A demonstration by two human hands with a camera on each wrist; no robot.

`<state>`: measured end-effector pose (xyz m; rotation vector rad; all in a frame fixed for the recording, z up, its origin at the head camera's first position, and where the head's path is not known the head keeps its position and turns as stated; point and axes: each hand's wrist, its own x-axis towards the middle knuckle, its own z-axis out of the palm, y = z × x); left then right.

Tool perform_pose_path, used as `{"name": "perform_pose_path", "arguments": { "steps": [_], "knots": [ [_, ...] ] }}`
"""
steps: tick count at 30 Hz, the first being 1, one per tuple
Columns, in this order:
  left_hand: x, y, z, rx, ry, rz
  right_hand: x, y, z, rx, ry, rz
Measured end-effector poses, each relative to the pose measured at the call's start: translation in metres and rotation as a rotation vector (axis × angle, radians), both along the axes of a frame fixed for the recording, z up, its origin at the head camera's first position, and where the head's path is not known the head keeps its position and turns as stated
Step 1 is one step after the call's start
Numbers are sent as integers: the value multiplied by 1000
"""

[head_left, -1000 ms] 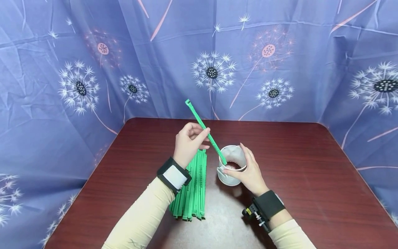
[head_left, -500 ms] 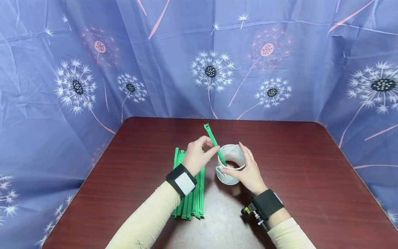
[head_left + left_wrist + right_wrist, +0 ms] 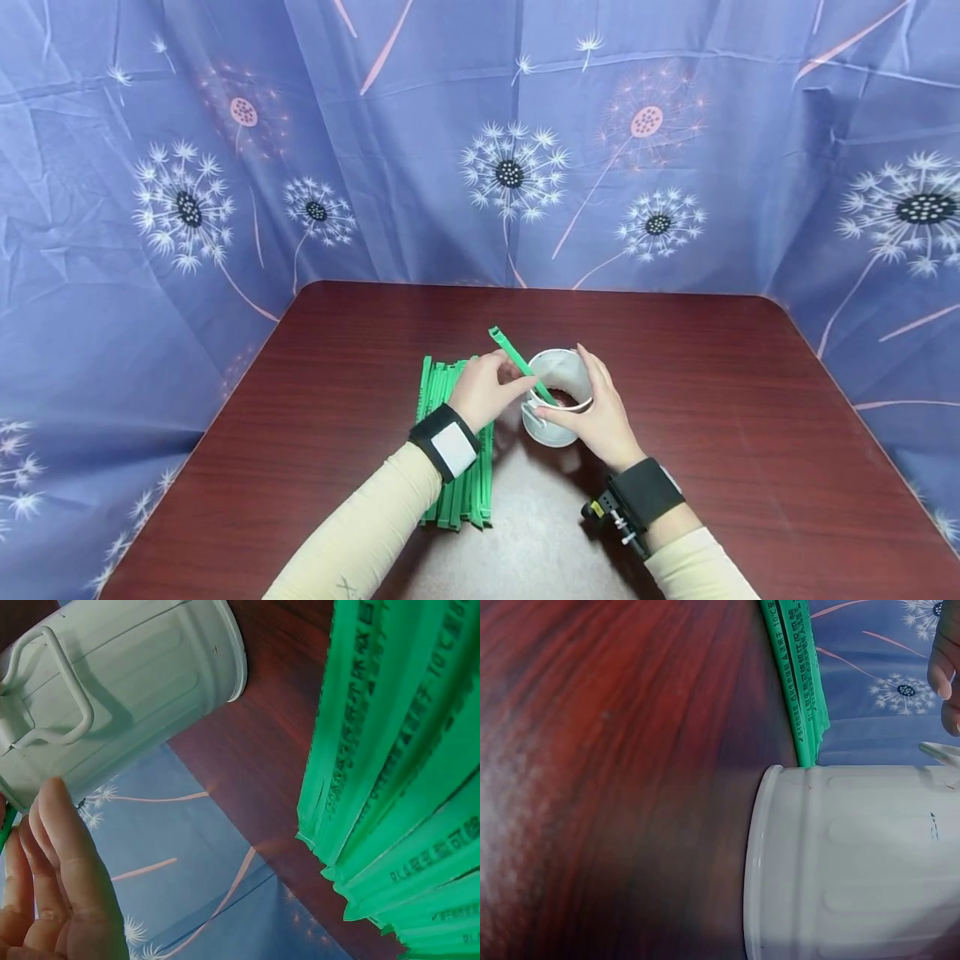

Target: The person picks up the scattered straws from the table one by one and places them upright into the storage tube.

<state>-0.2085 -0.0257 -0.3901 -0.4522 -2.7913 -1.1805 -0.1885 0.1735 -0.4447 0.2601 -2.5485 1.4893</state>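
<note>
My left hand (image 3: 483, 390) pinches a long green wrapped straw (image 3: 512, 349) between thumb and fingers. The straw leans, its lower end inside the mouth of a small white bucket (image 3: 551, 431) and its upper end pointing back left. Around the bucket's right side curls my right hand (image 3: 606, 417), thumb at the front rim and fingers at the back. A wire handle (image 3: 71, 690) shows on the bucket's side in the left wrist view. Beneath my left wrist lies a bundle of green wrapped straws (image 3: 468, 492) printed with dark characters.
The dark red wooden table (image 3: 735, 400) spreads around the bucket, with a bright glare near its front. A blue curtain (image 3: 420, 150) with dandelion prints hangs behind and at both sides.
My left hand has moved down and to the right, lowering the straw into the bucket. My right hand keeps its hold on the bucket in about the same place.
</note>
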Motion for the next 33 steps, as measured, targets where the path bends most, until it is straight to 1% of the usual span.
{"name": "perform_pose_path", "arguments": {
  "steps": [3,6,9,11,13,15,19,20,22,25,27,28,31,33],
  "knots": [
    [0,0,-2,29,-37,-6,1,2,-1,1,2,3],
    [-1,-3,-4,76,-73,8,1,2,-1,2,-1,9],
    [-3,-9,-8,102,-88,37,1,2,-2,1,-2,5],
    [-5,-14,-10,95,-91,74,1,3,-2,-2,-1,1],
    [-8,-20,-13,60,-86,125,1,3,-2,-3,-3,2],
    [-11,-27,-15,4,-83,198,0,3,-2,-4,-5,3],
    [-20,-46,-21,-180,-64,360,0,3,-2,-6,-3,0],
    [-22,-50,-23,-219,-71,391,0,4,-2,-10,0,-2],
    [-27,-61,-28,-286,-112,433,0,4,-2,-13,4,-3],
    [-30,-77,-39,-350,-223,462,-1,4,-2,-16,2,5],
    [-31,-85,-47,-369,-295,465,-1,5,-3,-14,8,11],
    [-31,-88,-51,-372,-317,465,-1,5,-3,-14,10,12],
    [-31,-95,-58,-365,-340,457,-1,4,-4,-21,22,16],
    [-32,-97,-59,-354,-335,446,-1,5,-4,-26,28,14]
  ]
}}
